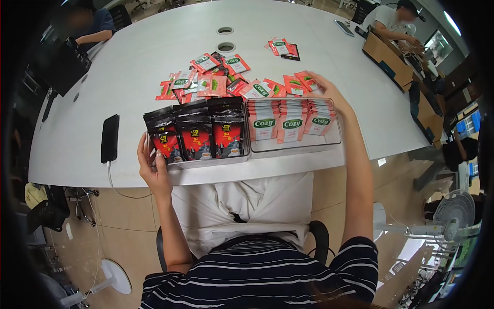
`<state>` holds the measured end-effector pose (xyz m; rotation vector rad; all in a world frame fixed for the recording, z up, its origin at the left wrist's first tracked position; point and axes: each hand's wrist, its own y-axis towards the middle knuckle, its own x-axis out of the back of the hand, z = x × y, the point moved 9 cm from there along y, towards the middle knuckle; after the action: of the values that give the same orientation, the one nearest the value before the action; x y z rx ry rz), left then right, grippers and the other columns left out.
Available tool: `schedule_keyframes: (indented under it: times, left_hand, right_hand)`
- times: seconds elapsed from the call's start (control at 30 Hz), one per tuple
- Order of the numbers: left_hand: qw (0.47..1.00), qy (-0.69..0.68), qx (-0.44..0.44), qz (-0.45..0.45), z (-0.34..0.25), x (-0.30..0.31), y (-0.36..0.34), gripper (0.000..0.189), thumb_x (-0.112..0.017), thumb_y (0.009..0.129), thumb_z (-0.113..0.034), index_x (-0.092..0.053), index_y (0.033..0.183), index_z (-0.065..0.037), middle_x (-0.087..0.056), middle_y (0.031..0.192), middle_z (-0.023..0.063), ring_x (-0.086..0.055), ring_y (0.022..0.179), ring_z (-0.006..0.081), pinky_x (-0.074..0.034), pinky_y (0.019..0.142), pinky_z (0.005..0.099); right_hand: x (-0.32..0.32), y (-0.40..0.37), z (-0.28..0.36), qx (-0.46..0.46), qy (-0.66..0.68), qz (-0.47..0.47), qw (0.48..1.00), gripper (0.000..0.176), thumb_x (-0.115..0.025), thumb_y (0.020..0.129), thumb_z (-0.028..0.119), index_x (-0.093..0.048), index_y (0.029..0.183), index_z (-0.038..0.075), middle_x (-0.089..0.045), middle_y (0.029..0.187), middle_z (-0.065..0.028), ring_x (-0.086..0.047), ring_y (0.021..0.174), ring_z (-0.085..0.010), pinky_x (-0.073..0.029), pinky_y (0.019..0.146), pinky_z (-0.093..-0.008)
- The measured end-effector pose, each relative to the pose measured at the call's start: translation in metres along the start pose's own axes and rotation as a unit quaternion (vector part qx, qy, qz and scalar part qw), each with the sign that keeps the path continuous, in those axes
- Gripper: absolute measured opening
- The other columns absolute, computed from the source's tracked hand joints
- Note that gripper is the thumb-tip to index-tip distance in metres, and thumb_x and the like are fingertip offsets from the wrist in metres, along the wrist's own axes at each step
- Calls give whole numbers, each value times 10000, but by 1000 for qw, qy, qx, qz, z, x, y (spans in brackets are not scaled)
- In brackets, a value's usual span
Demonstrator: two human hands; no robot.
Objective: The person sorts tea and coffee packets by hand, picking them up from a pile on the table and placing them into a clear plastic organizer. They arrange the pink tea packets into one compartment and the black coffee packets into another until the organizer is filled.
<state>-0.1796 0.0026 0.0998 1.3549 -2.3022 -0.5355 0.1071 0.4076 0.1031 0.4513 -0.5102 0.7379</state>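
My left hand (153, 164) holds the left end of a clear box (206, 162) at the table's front edge. Black and red coffee packets (194, 139) stand in it in three rows. Against its right side is a second clear box (296, 147) with pink Cozy sachets (292, 126) upright in three rows. My right hand (329, 92) reaches past that box's back right corner, fingers bent near a loose pink sachet (307, 81); whether they grip it is unclear. Behind the boxes lies a loose pile of Cozy sachets (211, 85) mixed with some dark packets.
A black phone (109, 139) with a white cable lies left on the white table (139, 51). Farther back is a small sachet group (280, 47). Cardboard boxes (388, 62) line the right side. One person sits back left, another back right (393, 23).
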Motion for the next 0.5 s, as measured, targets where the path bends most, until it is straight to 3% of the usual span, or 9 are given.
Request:
schedule_keyframes:
  times: [0.03, 0.13, 0.23, 0.33, 0.43, 0.5]
  left_hand:
    - [1000, -1, -5, 5, 0, -2, 1, 462, -451, 952, -152, -365, 1379, 3, -491, 1314, 229, -497, 1198, 234, -389, 988, 330]
    - [1000, -2, -1, -8, -1, -1, 2, 473, -452, 908, -106, -390, 1362, 12, -516, 1291, 225, -527, 1177, 256, -431, 942, 341]
    - [1000, 2, 6, -14, -1, 0, 2, 484, -454, 883, -85, -404, 1354, 14, -533, 1274, 223, -550, 1157, 267, -457, 911, 344]
    - [1000, 2, 2, -15, 1, -1, 2, 485, -452, 881, -86, -407, 1353, 14, -536, 1271, 224, -552, 1153, 267, -459, 906, 342]
    - [1000, 5, 0, -13, 1, 0, 2, 483, -451, 882, -93, -409, 1350, 17, -535, 1271, 221, -552, 1151, 266, -460, 902, 338]
    - [1000, 7, -3, -13, -2, 0, 2, 479, -449, 885, -98, -411, 1347, 20, -534, 1274, 217, -552, 1151, 265, -461, 899, 336]
  right_hand:
    - [-15, 8, 4, 47, 4, 66, 997, 512, -705, 799, 273, -573, 1269, 118, -501, 1355, -126, -515, 1198, -204, -425, 966, -346]
    - [-34, 23, 0, 86, -276, 75, 954, 589, -720, 768, 299, -532, 1320, 214, -441, 1404, -168, -329, 1361, -297, -380, 1010, -372]
    - [-18, 22, 3, 93, -145, 13, 985, 464, -652, 820, 270, -565, 1276, 275, -536, 1307, -160, -479, 1242, -314, -445, 934, -359]
    - [-6, 29, -9, 32, -260, -10, 965, 368, -579, 859, 199, -602, 1223, 249, -640, 1142, -117, -617, 1026, -285, -495, 827, -361]
    - [0, 25, -3, -23, -303, -18, 953, 367, -538, 860, 66, -610, 1210, 147, -653, 1096, -136, -650, 923, -281, -502, 789, -365]
    - [8, 22, 1, -22, -256, -55, 965, 368, -534, 850, 51, -611, 1202, 127, -647, 1112, -135, -646, 948, -287, -503, 818, -362]
